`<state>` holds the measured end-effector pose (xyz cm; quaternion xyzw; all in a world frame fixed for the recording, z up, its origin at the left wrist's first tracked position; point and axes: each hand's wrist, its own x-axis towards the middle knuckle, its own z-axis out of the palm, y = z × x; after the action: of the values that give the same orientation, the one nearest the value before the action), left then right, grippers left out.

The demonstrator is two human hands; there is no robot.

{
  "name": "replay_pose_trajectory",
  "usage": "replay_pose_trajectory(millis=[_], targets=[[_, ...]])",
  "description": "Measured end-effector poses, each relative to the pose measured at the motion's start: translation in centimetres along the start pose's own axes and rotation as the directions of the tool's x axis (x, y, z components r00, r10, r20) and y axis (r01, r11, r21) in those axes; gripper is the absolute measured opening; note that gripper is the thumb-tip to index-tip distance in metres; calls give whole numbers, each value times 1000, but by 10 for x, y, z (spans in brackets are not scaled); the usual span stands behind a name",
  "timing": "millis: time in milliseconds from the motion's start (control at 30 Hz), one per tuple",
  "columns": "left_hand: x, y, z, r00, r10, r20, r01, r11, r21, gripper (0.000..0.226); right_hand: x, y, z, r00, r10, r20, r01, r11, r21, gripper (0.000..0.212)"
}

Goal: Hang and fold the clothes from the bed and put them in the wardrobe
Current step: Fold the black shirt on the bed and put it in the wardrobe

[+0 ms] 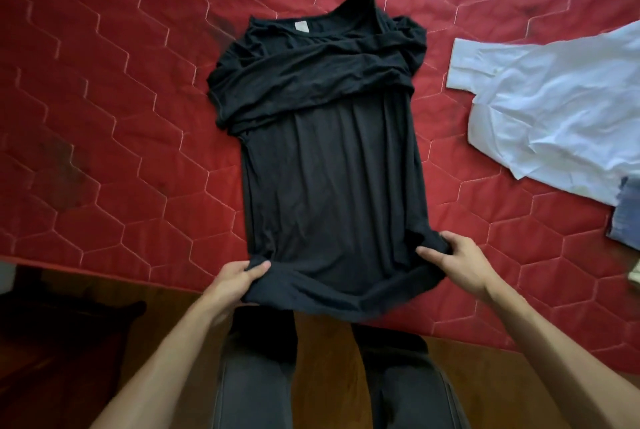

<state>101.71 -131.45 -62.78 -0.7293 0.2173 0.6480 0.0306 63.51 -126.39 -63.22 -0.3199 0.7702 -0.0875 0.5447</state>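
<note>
You are early in the task, by the look of it. At lower centre your left hand (239,277) and right hand (458,260) each pinch a bottom corner of the black T-shirt (332,169), fingers curled into the bunched hem at the near edge of the red mattress (104,89). The shirt stretches away from your hands toward upper centre, its sleeves folded across the chest, so this fold is partly made and the lengthwise fold remains. At the right edge a white shirt (554,110) and some denim (625,221) lie untouched, well apart. No wardrobe shows.
</note>
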Motion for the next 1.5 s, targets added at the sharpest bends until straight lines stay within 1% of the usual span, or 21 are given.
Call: replay_pose_trajectory(millis=[133, 300, 333, 400, 467, 500, 533, 567, 600, 667, 700, 767, 867, 1000, 1067, 1133, 1233, 1300, 1367, 1433, 1500], targets=[[7, 57, -34, 995, -5, -104, -15, 982, -187, 24, 14, -53, -21, 999, -38, -32, 44, 979, 197, 12], [27, 161, -78, 991, 91, -96, -119, 928, -353, 18, 66, -147, -52, 993, -81, -89, 109, 921, 374, 18], [33, 188, -88, 989, 111, -101, -143, 899, -413, 20, 83, -170, -60, 993, -61, -104, 102, 885, 455, 17], [45, 244, -107, 980, 165, -114, -201, 789, -581, 25, 118, -214, -78, 993, -7, -114, 84, 720, 688, 18], [59, 287, -120, 970, 210, -121, -233, 669, -706, 44, 150, -254, -93, 995, 23, -97, 70, 533, 843, 17], [68, 300, -126, 968, 211, -136, -243, 649, -721, 56, 165, -267, -97, 992, 45, -122, 83, 503, 860, 17], [75, 311, -126, 968, 208, -139, -245, 669, -702, 61, 179, -275, -97, 987, 63, -148, 95, 518, 850, 18], [85, 314, -123, 967, 210, -147, -254, 717, -649, 60, 191, -275, -92, 980, 68, -188, 111, 594, 797, 17], [95, 313, -118, 957, 205, -206, -286, 792, -539, 57, 203, -269, -85, 967, 64, -248, 123, 733, 670, 16], [122, 296, -106, 886, 224, -406, -294, 948, -119, 49, 219, -243, -67, 942, 84, -324, 0, 968, 250, 35], [132, 282, -101, 845, 249, -474, -244, 967, 75, 51, 221, -229, -58, 924, 113, -365, -93, 993, 71, 56], [146, 255, -88, 825, 234, -514, -129, 964, 232, 65, 220, -208, -41, 895, 200, -399, -223, 975, -12, 87], [151, 229, -68, 830, 203, -519, -98, 970, 223, 77, 211, -192, -26, 883, 226, -410, -241, 970, 17, 79], [156, 218, -59, 813, 294, -503, -183, 948, 259, 57, 215, -181, -28, 927, 125, -353, -73, 985, 157, 51], [156, 216, -60, 808, 337, -484, -225, 935, 275, 50, 211, -184, -31, 959, 89, -270, -4, 954, 300, 29], [155, 215, -62, 816, 334, -472, -237, 938, 254, 45, 204, -194, -30, 982, 49, -182, 36, 899, 437, 20], [152, 214, -66, 837, 312, -450, -245, 948, 202, 44, 191, -217, -21, 973, 21, -229, 108, 838, 535, 16], [149, 214, -68, 857, 283, -430, -240, 959, 153, 42, 178, -244, -5, 936, -72, -345, 236, 855, 462, 13], [148, 212, -69, 896, 234, -377, -221, 972, 77, 40, 159, -277, 27, 890, -258, -375, 377, 880, 290, 10], [145, 211, -71, 930, 178, -322, -191, 981, -11, 43, 139, -311, 69, 849, -433, -304, 484, 867, 116, 13], [145, 209, -74, 945, 131, -299, -164, 983, -87, 56, 129, -334, 114, 823, -552, -135, 549, 833, -63, 22]])
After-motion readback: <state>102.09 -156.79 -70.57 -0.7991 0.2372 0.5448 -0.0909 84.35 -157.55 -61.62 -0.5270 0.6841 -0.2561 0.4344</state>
